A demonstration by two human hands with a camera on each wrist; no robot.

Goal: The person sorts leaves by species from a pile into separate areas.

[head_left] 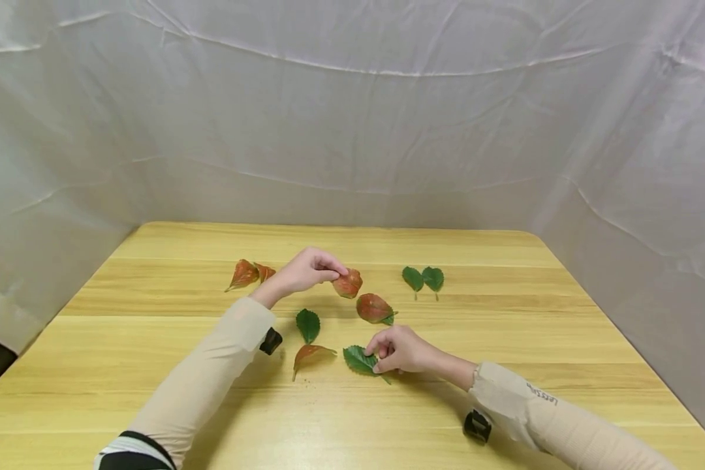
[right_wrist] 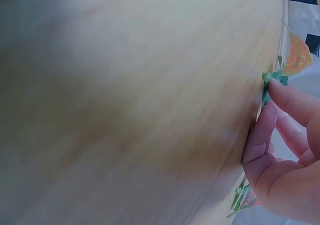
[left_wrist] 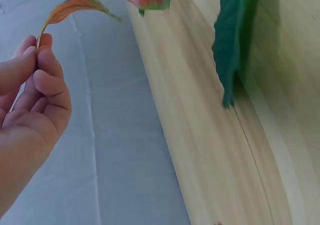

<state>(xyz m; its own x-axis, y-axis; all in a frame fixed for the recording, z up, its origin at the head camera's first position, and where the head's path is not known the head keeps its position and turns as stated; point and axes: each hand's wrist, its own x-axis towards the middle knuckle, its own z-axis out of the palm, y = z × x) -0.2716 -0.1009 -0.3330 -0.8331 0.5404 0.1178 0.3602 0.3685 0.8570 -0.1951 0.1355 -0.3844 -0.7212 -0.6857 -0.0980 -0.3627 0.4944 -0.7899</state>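
Observation:
My left hand (head_left: pixel 310 269) pinches a red-orange leaf (head_left: pixel 349 284) by its edge, above the far middle of the table. In the left wrist view this leaf (left_wrist: pixel 70 7) looks curved, with its stem pointing away from the fingers. Nearer the front, my right hand (head_left: pixel 405 351) holds the edge of a green leaf (head_left: pixel 358 360) between thumb and fingers, low at the tabletop. In the right wrist view the thumb of the right hand (right_wrist: pixel 287 150) covers part of that leaf. Between the two hands lies a red leaf (head_left: pixel 375 308) with a green tip.
Two green leaves (head_left: pixel 413 279) lie side by side at the back right. Two reddish leaves (head_left: pixel 244 274) sit at the back left, partly behind the left hand. A dark green leaf (head_left: pixel 308 325) and a curled orange leaf (head_left: pixel 310 353) rest on the wooden table (head_left: pixel 270 418) near the middle.

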